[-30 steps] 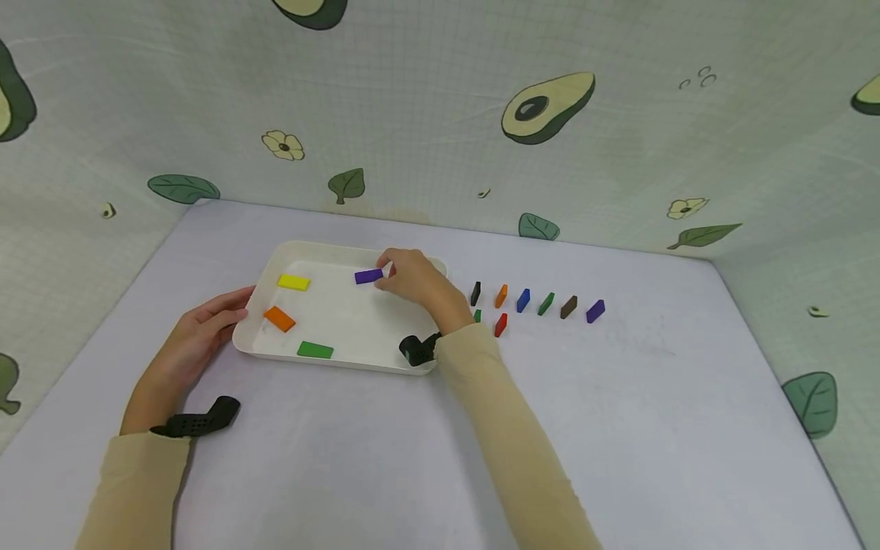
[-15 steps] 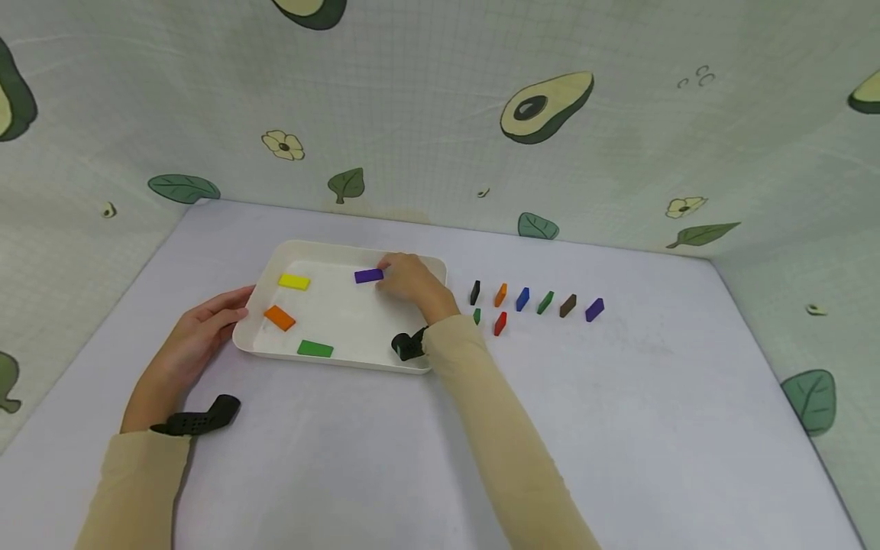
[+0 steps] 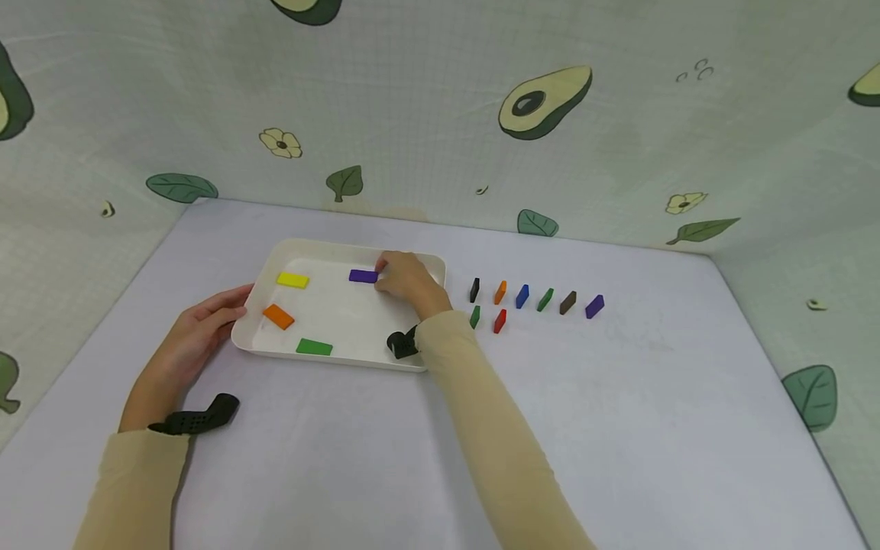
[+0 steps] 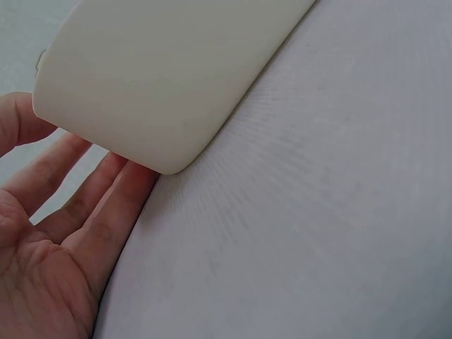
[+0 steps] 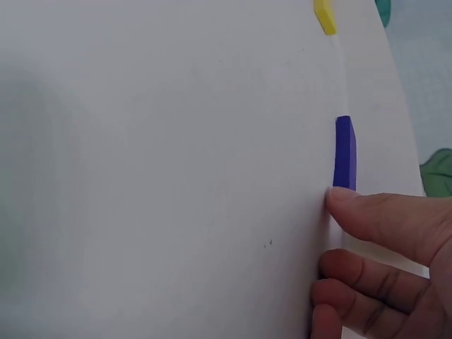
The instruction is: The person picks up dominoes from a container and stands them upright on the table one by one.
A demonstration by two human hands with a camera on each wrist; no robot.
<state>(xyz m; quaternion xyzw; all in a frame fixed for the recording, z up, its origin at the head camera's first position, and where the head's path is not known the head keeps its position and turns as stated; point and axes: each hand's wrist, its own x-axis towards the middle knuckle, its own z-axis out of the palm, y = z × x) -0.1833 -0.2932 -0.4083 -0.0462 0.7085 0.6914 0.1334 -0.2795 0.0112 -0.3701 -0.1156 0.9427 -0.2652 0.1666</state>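
A white tray (image 3: 357, 328) lies left of centre on the table. My left hand (image 3: 199, 332) holds its left end, thumb by the rim; in the left wrist view the fingers (image 4: 106, 205) reach to the tray's outer wall. Near the far wall inside, my right hand (image 3: 406, 279) pinches the right end of a purple domino (image 3: 363, 276). The right wrist view has the thumb (image 5: 367, 212) on that domino, the other fingers curled below. Also in the tray lie a yellow domino (image 3: 292, 280), an orange domino (image 3: 278, 316) and a green domino (image 3: 314, 347).
Right of the tray several dominoes stand on edge in a back row, from a black domino (image 3: 474, 290) to another purple domino (image 3: 594, 306). In front stand a second green domino (image 3: 475, 317) and a red domino (image 3: 499, 321). A patterned cloth (image 3: 426, 114) rises behind the table.
The purple domino has shifted slightly left and turned, its left end now a little higher. My right hand and forearm have moved a little left. The left hand stays at the tray.
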